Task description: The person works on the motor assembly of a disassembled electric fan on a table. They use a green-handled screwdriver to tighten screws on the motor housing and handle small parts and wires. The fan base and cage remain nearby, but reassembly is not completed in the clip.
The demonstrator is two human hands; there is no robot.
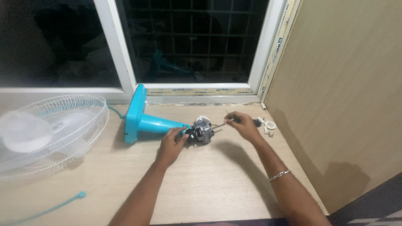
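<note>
Motor (202, 131) of the dismantled fan lies on its side mid-counter (201, 184), joined to the blue stand (144, 121). Our left hand (171, 144) is clamped on its rear end; our right hand (243, 124) is closed round a screwdriver (234, 121), tip at the shaft end. We judge it best to pin the motor firmly and keep the driver in line. White grille (50, 129) sits far left; small white parts (268, 125) just right.

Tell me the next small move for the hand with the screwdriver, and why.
Probably ease the screwdriver tip into the motor and seat it. The right hand holds it aimed at the motor, while the left hand steadies the blue fan stand where it meets the motor.
</note>
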